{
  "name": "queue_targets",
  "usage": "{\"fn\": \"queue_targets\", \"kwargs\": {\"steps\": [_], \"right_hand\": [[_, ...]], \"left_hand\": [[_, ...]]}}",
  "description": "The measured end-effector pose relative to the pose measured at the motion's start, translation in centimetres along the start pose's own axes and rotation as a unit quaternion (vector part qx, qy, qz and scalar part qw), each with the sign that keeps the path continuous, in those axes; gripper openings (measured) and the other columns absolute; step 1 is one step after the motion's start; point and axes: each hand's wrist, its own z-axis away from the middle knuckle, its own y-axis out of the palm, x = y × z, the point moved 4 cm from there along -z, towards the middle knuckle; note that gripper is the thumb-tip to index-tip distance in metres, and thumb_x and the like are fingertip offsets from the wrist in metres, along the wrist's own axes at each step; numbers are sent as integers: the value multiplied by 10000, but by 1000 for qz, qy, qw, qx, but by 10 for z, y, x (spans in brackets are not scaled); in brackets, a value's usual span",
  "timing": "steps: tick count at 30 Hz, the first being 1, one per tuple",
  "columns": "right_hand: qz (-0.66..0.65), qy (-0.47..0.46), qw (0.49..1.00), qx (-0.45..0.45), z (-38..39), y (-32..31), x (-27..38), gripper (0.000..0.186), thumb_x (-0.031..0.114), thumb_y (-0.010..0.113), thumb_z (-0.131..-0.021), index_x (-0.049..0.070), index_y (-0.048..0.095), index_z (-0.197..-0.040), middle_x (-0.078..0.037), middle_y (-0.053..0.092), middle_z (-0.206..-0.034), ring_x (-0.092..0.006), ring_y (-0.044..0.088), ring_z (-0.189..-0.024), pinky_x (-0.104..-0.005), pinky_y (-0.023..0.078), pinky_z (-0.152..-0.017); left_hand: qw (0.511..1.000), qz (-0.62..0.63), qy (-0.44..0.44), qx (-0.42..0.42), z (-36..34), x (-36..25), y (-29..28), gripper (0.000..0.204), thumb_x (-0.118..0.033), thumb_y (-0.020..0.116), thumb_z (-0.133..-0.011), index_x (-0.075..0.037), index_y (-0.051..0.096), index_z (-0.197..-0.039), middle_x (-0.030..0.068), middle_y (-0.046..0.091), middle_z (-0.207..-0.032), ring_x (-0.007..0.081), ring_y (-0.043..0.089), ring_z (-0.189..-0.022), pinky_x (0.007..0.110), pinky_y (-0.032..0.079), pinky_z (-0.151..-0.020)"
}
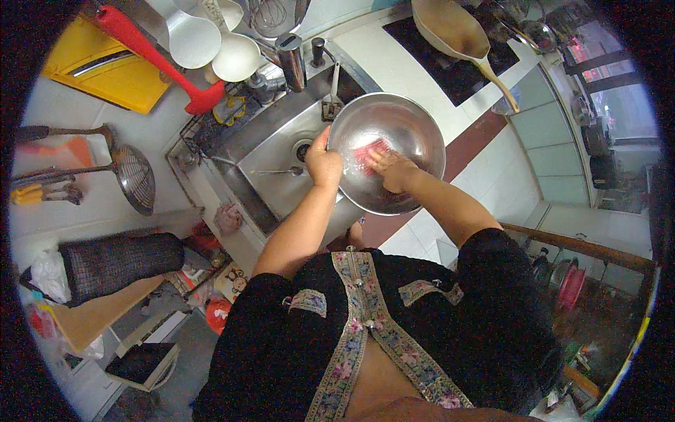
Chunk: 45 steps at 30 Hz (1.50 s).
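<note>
A large shiny metal mixing bowl (pixel 422 141) is tilted over the right side of the sink, its inside facing me. My left hand (pixel 324 163) is closed on the bowl's left rim, thumb up. Inside the bowl, my right hand (pixel 394 171) holds a red-and-white patterned cloth (pixel 367 152) against the metal. The fingers partly cover the cloth. Left of the bowl is the stainless steel sink (pixel 271 193), with a spoon-like utensil (pixel 281 171) lying in it near the drain (pixel 303 150).
A metal faucet (pixel 290 62) and a long-handled brush (pixel 332 98) are behind the sink. A pan (pixel 451 29) with a light handle rests on the black cooktop at the far right. Ladles, a red-handled tool (pixel 151 60) and a skimmer (pixel 133 179) hang at the left.
</note>
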Motion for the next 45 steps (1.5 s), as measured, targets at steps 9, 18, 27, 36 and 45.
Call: {"fn": "queue_targets", "kwargs": {"steps": [9, 18, 27, 36, 45], "right_hand": [[-59, -109, 992, 27, 16, 11, 40, 810, 284, 601, -797, -19, 277, -1476, -253, 205, -1546, -400, 208, -1440, -448, 201, -1180], [-43, 98, 993, 54, -3, 13, -11, 747, 244, 526, -857, 24, 224, -1504, -245, 126, -1573, -370, 191, -1455, -479, 228, -1163], [-34, -1, 998, -43, -18, 5, 31, 755, 233, 554, -810, 28, 278, -1482, -200, 195, -1571, -358, 199, -1458, -462, 243, -1161], [-94, 10, 988, 119, 17, 12, 31, 802, 302, 589, -793, 30, 296, -1488, -246, 121, -1576, -422, 165, -1450, -510, 189, -1170], [-123, 89, 988, 7, 7, -15, 17, 833, 297, 599, -795, 84, 248, -1519, -130, 52, -1619, -281, 106, -1491, -464, 181, -1182]], "left_hand": [[1000, 6, 3, -6, 2, -3, 1, 518, 99, 474, -728, 4, 637, -1210, 141, 691, -1139, 213, 652, -1051, 291, 459, -947], [1000, -7, 3, -13, 5, -11, 1, 513, 88, 473, -729, -4, 641, -1206, 147, 691, -1138, 219, 650, -1059, 292, 458, -941], [997, -79, 15, 2, 4, -16, 1, 470, 66, 565, -751, -19, 646, -1205, 144, 694, -1126, 211, 652, -1044, 284, 461, -926], [1000, -13, -3, 8, 5, -22, 5, 516, 137, 466, -735, 34, 617, -1217, 140, 674, -1156, 205, 643, -1032, 292, 460, -944], [999, -17, -31, 38, 1, -23, 11, 500, 136, 475, -753, 37, 610, -1224, 122, 673, -1141, 200, 638, -1012, 288, 467, -922]]}}
